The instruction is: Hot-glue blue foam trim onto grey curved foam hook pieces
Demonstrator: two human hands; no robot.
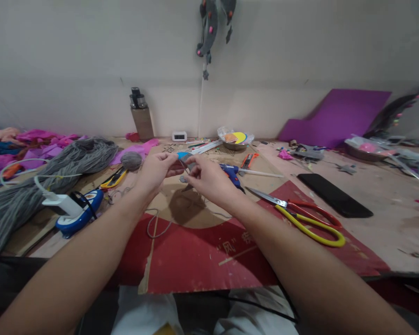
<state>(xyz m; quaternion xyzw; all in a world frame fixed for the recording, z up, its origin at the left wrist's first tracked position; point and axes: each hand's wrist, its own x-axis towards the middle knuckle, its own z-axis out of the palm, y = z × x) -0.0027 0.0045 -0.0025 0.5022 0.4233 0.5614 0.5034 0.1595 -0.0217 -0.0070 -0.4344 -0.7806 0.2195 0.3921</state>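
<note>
My left hand [157,171] and my right hand [209,179] meet above the middle of the cardboard, fingers closed in a pinch. Between them is a small blue and grey piece [184,156], mostly hidden by the fingers. A thin grey strand seems to run at the fingertips; its exact path is hard to make out. Below lies a loop of grey yarn [157,229] on the red-and-brown cardboard [192,265]. Just beyond my right hand rests a blue glue gun [232,175]. Scissors [286,204] with red and yellow handles lie near my right forearm.
On the left are a grey yarn skein [73,163], a yarn ball [131,161], a yellow cutter [114,178] and a blue power strip [80,218] with a white plug. A black phone [335,195] lies right. Behind stand a bottle [142,118] and a bowl [235,145].
</note>
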